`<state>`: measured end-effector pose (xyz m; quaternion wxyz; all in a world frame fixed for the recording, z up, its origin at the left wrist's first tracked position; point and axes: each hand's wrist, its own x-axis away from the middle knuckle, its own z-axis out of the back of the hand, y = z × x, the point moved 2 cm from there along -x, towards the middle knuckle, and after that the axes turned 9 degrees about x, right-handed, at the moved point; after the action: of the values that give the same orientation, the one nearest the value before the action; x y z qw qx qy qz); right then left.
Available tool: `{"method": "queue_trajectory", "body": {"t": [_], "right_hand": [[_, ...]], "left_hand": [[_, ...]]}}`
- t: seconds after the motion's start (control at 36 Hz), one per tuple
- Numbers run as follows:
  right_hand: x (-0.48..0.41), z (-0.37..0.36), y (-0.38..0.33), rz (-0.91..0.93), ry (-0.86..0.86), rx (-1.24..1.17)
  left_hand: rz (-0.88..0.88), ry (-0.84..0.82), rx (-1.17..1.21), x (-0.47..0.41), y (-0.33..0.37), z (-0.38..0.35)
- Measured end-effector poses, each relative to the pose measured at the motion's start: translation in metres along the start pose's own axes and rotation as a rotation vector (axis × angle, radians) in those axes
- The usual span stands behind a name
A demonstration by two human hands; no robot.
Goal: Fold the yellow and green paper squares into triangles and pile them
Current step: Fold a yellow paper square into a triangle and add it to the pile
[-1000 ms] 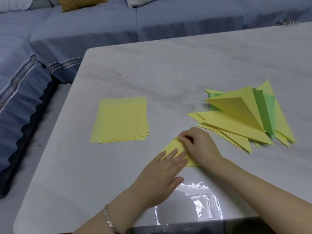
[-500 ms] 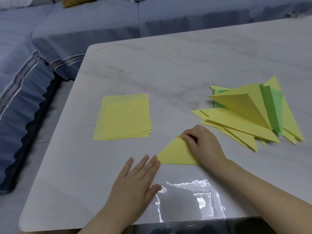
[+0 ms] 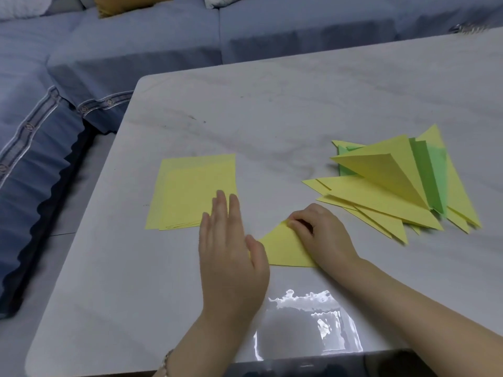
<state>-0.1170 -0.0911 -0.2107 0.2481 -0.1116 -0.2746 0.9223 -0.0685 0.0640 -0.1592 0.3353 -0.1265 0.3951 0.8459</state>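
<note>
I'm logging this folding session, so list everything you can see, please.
table: one, white marbled, fills the view
sofa: one, blue-grey, behind and left of table
mustard cushion: one, on sofa, top edge
pale cushions: two, whitish, cut off at top edge
paper squares: one stack, yellow, table left of centre
folded triangle: one, yellow, between the hands
triangle pile: one, yellow and green, table right
bracelet: one, metallic, left wrist
left hand: fingers straight, over the stack's near corner
right hand: fingertips curled on the folded triangle's top corner
</note>
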Motion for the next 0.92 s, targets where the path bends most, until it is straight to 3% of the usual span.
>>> {"method": "queue_trajectory", "body": {"t": [0.06, 0.14, 0.28, 0.53, 0.58, 0.67, 0.75, 0.83, 0.92], "right_hand": [[-0.001, -0.001, 0.0, 0.004, 0.01, 0.005], [0.0, -0.001, 0.0, 0.025, 0.047, 0.008], [0.002, 0.0, 0.001, 0.057, 0.058, -0.008], [-0.004, -0.003, 0.003, 0.01, 0.022, -0.004], [0.0, -0.001, 0.002, 0.006, 0.122, 0.011], [0.022, 0.008, -0.01, 0.166, 0.266, 0.097], [0.055, 0.005, -0.013, 0.346, 0.115, 0.174], [0.081, 0.001, 0.0, 0.411, -0.005, 0.312], [0.092, 0.013, 0.016, 0.428, -0.016, 0.395]], "left_hand": [[-0.112, -0.045, 0.051, -0.002, 0.004, 0.003], [-0.309, -0.307, 0.02, 0.0, 0.003, -0.013], [-0.27, -0.529, -0.165, 0.012, -0.014, -0.047], [-0.167, -0.599, -0.268, 0.033, -0.033, -0.056], [-0.161, -0.591, -0.26, 0.034, -0.032, -0.056], [-0.158, -0.588, -0.243, 0.035, -0.033, -0.057], [-0.165, -0.584, -0.231, 0.035, -0.034, -0.058], [-0.163, -0.583, -0.234, 0.035, -0.034, -0.058], [-0.154, -0.589, -0.236, 0.035, -0.034, -0.058]]}}
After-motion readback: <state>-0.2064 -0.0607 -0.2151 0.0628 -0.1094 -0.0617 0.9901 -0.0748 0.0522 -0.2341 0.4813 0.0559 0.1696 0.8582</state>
